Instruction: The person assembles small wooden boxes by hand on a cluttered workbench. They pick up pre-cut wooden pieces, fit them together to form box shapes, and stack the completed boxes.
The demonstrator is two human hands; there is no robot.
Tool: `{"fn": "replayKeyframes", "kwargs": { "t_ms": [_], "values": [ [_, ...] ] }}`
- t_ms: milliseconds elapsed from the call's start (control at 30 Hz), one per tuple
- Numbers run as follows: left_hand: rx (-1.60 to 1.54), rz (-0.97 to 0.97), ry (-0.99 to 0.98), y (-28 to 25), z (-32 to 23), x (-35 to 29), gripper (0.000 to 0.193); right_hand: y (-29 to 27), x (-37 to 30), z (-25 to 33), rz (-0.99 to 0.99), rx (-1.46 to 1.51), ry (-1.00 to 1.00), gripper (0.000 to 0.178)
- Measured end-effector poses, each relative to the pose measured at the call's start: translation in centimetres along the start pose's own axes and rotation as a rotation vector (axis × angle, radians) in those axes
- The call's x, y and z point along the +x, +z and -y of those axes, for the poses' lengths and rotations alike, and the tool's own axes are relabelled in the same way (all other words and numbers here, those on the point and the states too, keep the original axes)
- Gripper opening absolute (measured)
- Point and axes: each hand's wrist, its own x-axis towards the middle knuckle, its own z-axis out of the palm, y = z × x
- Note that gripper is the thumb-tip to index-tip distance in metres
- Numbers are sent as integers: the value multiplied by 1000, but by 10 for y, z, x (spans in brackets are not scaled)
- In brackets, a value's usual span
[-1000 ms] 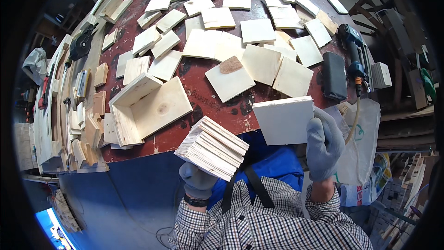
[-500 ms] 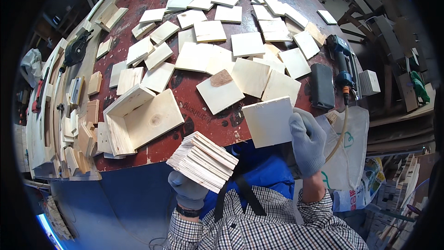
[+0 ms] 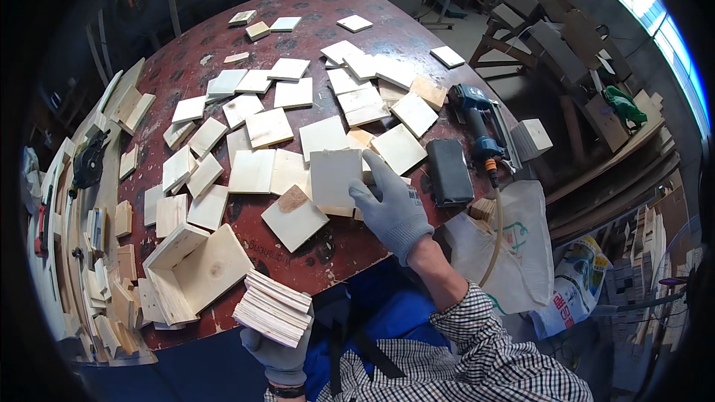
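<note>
Both hands wear grey gloves. The right hand has its grip closed on a square plywood panel, fingers spread over its right edge, holding it low over the red surface among many scattered wooden squares. The left hand cradles a stack of thin panels from beneath at the near edge. An open wooden box sits just left; a black block and a blue nail gun lie to the right.
</note>
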Motion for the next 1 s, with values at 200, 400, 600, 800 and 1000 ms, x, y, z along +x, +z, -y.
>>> {"fn": "replayKeyframes", "kwargs": {
  "t_ms": [200, 400, 600, 800, 1000],
  "values": [
    [8, 10, 5, -5, -1, -2, 84, -27, 75, -4, -285, -529, -385, 30],
    [200, 37, -30, 7, 1, 0, 73, -46, 203, -15, 87, -868, -25, 60],
    [233, 21, 13, 6, 4, -4, 83, 2, 169, -4, 387, -1082, -347, 57],
    [262, -27, 3, 7, 3, -6, 87, -10, 212, -10, 260, -955, -234, 47],
    [300, 19, -41, 13, 2, -7, 88, -22, 260, -50, 169, -1009, -184, 67]
  ]
}}
